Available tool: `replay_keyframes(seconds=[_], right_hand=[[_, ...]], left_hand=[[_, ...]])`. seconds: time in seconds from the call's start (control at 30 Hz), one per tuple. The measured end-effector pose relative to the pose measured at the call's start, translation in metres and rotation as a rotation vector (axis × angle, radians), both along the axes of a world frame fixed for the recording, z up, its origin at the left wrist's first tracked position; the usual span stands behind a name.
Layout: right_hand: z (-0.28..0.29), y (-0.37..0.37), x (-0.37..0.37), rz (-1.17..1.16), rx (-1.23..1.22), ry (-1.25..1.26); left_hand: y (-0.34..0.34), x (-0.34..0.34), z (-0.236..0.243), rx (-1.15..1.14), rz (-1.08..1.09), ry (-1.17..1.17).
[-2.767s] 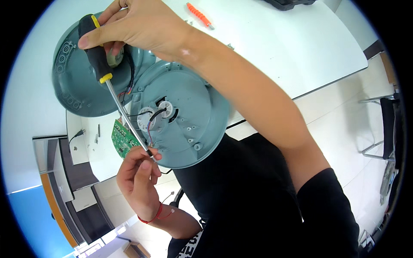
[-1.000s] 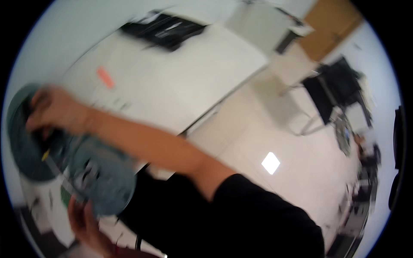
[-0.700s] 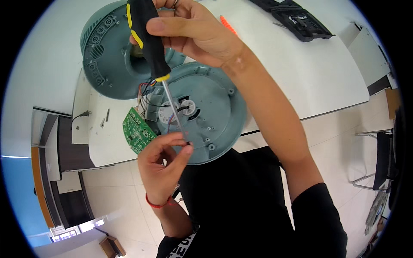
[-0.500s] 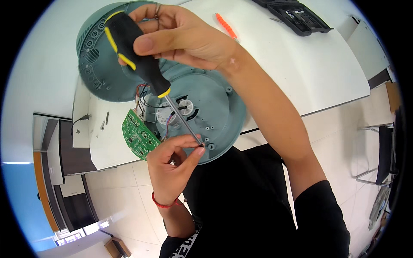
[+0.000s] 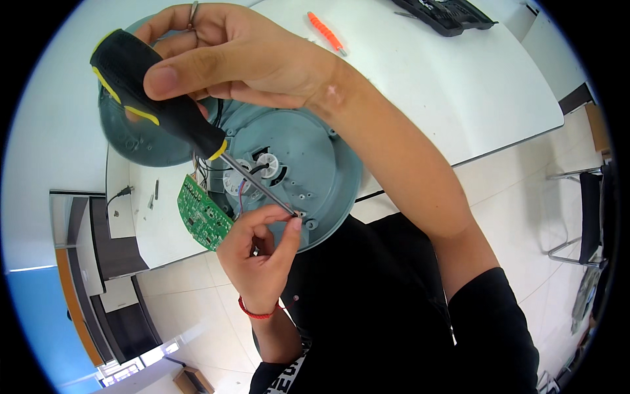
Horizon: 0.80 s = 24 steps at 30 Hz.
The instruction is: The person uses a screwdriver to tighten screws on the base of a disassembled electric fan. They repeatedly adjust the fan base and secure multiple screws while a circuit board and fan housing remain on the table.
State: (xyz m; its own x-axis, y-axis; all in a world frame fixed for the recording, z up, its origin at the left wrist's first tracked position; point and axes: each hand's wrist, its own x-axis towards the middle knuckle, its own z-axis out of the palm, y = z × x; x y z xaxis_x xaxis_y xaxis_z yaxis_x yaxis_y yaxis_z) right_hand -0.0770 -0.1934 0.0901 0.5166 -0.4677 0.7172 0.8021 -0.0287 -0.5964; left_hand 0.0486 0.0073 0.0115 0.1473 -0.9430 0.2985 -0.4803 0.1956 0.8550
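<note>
My right hand (image 5: 230, 59) is wrapped round the black and yellow handle of a screwdriver (image 5: 161, 98). Its metal shaft slants down to the right, toward me, over a round grey-green plastic housing (image 5: 328, 171). At the shaft's tip the thumb and forefinger of my left hand (image 5: 259, 256) are pinched together by the housing's near rim; anything between them is too small to name. Just left of the housing lies a green circuit board (image 5: 203, 213), with wires running from it. White round parts (image 5: 266, 164) sit in the housing's middle.
Another grey-green shell (image 5: 141, 141) stands behind, partly hidden by my right hand. On the white table (image 5: 420, 98) lie an orange-handled tool (image 5: 325, 33) and an open black tool case (image 5: 449, 16). A plug with a cord (image 5: 125, 192) rests at the left; a chair (image 5: 581, 217) stands at the right.
The screwdriver's handle has swung left and its shaft leans over more. My left fingers are still at its tip. The housing and the table appear shifted a little left in view.
</note>
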Motion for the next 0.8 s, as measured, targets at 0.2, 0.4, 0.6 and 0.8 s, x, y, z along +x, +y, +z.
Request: replay_keyframes(seconds=[0.2,0.4,0.6,0.8], right_hand=[[0.011,0.004,-0.005,0.127,0.005,0.007],[-0.005,0.002,0.007,-0.175,0.001,-0.069],[-0.006,0.001,0.014,-0.136,-0.021,-0.048],[-0.007,0.003,0.015,-0.117,-0.026,-0.043]], left_hand=[[-0.007,-0.001,0.006,0.025,-0.037,0.000],[-0.007,0.000,0.010,0.034,-0.061,-0.057],[-0.007,0.001,0.002,-0.006,-0.055,-0.044],[-0.005,0.001,0.006,0.051,-0.079,-0.060]])
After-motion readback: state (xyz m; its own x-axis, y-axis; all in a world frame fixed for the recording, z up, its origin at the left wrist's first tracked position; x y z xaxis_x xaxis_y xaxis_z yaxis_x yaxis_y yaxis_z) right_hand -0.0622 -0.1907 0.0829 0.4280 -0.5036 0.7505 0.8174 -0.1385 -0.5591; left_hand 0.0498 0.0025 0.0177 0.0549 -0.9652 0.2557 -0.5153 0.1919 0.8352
